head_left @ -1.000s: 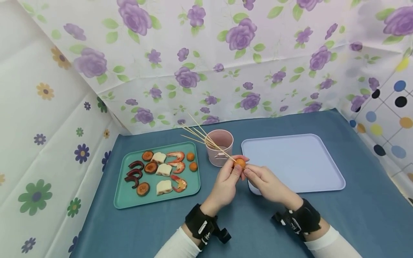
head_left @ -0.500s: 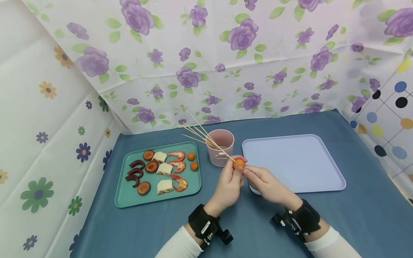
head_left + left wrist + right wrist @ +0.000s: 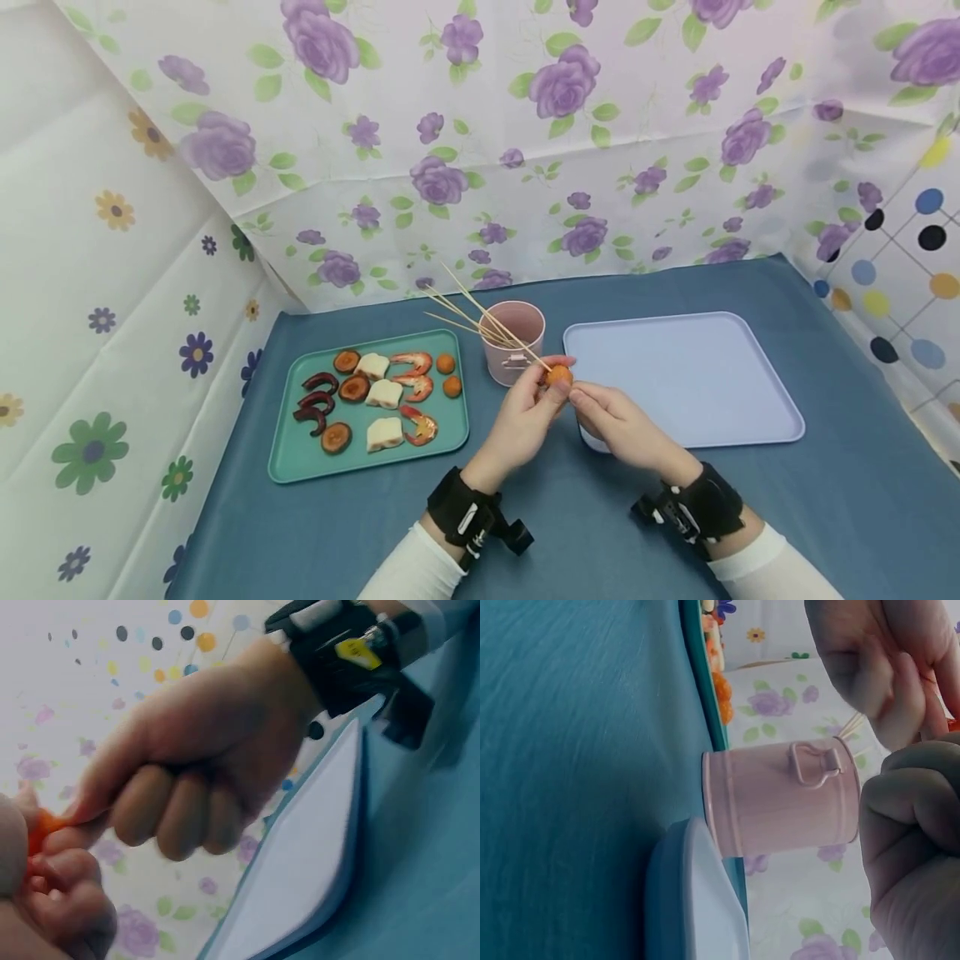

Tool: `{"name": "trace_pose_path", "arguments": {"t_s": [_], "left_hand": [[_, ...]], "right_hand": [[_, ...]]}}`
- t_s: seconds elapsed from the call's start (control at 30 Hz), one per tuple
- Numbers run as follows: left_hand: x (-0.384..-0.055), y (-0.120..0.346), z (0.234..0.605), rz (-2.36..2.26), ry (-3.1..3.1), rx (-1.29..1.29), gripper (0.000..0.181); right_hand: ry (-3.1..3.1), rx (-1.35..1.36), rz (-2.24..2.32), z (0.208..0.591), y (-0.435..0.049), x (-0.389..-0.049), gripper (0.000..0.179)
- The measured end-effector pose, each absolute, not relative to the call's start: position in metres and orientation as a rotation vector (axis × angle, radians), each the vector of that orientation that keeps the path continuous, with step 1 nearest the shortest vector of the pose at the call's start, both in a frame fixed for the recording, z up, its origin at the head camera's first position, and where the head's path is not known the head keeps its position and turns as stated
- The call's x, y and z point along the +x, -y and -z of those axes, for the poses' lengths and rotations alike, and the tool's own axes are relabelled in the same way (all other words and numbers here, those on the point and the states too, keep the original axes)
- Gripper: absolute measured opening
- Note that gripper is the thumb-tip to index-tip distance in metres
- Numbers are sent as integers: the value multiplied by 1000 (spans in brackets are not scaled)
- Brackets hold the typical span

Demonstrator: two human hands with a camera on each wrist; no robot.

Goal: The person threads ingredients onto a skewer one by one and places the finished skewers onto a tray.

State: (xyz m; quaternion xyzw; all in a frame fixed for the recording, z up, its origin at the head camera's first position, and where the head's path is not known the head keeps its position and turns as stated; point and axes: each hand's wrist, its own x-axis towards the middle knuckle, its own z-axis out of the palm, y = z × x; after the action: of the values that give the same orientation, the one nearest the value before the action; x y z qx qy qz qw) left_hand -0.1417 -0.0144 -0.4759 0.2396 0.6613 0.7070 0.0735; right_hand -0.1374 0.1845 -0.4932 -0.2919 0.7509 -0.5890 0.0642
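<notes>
In the head view an orange ball, smooth and bite-sized, sits between the fingertips of my left hand. A thin bamboo skewer runs from the upper left down to the ball. Right beside it, my right hand pinches with thumb and forefinger at the ball's lower right; the skewer's end there is hidden by the fingers. Its other fingers are curled under in the left wrist view. Only a sliver of orange shows between the hands in the right wrist view.
A pink bucket holding several skewers stands behind the hands. At left, a green tray bears sausage pieces, mushroom slices, white pieces, shrimp and two orange balls. A pale lavender tray lies at right, partly behind my right hand.
My left hand and the orange ball shift slightly, ending a little to the right, against the right fingertips. The left wrist drops a bit to the left. My right hand stays nearly still.
</notes>
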Motion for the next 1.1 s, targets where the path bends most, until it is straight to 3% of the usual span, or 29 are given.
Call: {"name": "trace_pose_path", "arguments": {"t_s": [0.13, 0.4, 0.83, 1.1], "left_hand": [[-149, 29, 464, -2019, -2042, 683, 50], [-159, 85, 435, -1865, -2196, 709, 32], [-175, 170, 436, -1318, -2570, 531, 16], [-178, 178, 439, -1184, -2692, 383, 28]], "right_hand": [[-2271, -868, 1824, 493, -187, -140, 32], [-2288, -877, 1902, 489, -191, -141, 32], [-2276, -927, 1950, 488, -215, -142, 35], [-2260, -920, 1891, 500, -213, -146, 35]]}}
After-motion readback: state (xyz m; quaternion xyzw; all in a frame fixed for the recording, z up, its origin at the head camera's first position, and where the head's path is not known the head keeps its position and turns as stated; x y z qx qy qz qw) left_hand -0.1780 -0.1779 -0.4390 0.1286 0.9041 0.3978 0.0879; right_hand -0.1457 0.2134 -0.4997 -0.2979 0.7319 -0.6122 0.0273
